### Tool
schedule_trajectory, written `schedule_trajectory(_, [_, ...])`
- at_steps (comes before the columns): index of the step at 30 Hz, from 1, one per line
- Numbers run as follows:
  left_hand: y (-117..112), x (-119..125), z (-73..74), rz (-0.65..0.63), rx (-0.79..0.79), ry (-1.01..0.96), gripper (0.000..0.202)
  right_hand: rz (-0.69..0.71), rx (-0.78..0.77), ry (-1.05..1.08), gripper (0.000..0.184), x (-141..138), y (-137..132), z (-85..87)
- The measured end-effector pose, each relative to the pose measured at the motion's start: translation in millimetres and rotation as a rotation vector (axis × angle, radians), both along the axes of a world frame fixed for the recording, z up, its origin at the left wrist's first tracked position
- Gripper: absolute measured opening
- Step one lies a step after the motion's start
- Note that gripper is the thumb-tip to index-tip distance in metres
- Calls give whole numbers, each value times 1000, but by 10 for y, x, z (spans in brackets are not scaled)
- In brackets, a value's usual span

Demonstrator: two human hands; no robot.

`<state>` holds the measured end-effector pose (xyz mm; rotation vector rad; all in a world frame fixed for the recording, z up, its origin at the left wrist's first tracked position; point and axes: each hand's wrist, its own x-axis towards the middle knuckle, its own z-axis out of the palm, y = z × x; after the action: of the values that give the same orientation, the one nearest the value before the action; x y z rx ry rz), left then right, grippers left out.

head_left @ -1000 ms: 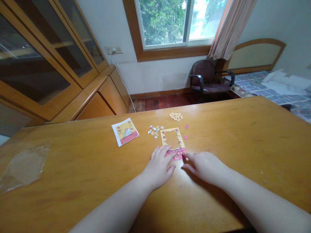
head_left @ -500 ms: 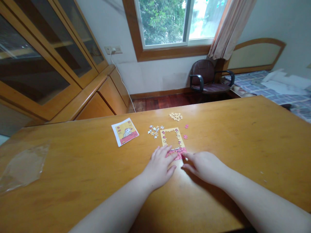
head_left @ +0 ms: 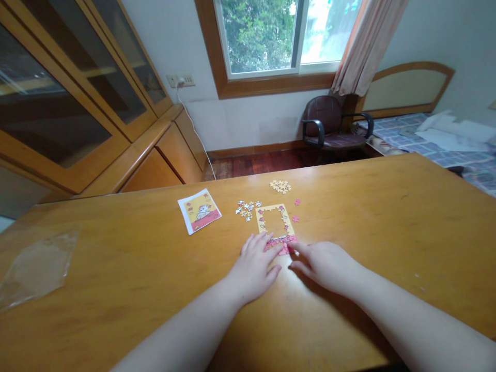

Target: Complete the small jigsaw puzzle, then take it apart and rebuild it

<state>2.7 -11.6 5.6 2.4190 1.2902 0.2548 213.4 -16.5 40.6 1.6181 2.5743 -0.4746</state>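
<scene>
A partly assembled jigsaw puzzle (head_left: 290,227) lies on the table, with a yellow patterned border, a pink lower band and an open middle. My left hand (head_left: 256,266) rests over its lower left corner, fingers spread. My right hand (head_left: 325,263) is at the lower right edge, index fingertip on the pink band and thumb apart below it. No piece shows between those fingers. Two loose pink puzzle pieces (head_left: 295,219) lie right of the border. White-patterned pieces (head_left: 246,209) are heaped at its upper left, and yellow pieces (head_left: 280,186) sit behind it.
A reference picture card (head_left: 203,211) lies left of the pieces on the wooden table (head_left: 135,268). Far left is a clear plastic bag (head_left: 39,266). Beyond the table stand a brown armchair (head_left: 325,121), a glass-door cabinet (head_left: 127,121) and a bed (head_left: 411,134).
My right index fingertip has shifted very slightly left along the pink band. My left hand and the loose pieces stay where they were.
</scene>
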Motion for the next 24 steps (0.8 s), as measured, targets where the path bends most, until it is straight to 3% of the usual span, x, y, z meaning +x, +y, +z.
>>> schedule_trajectory(11, [-22,15,-15,-5,-30,82,59,-22,-32,39,38,-19,30,-46])
schedule_trajectory(15, [1,20,15,-26,-37,74,59,-35,13,172,40,52,154,-74])
schedule_trajectory(19, [30,12,32,8,-22,48,63,-209,273,214,48,280,483,-292])
schedule_trajectory(21, [36,7,32,47,-24,46,63,-284,296,253,54,378,643,-433])
schedule_trajectory(24, [36,6,32,69,-41,48,61,-265,292,270,59,421,778,-579])
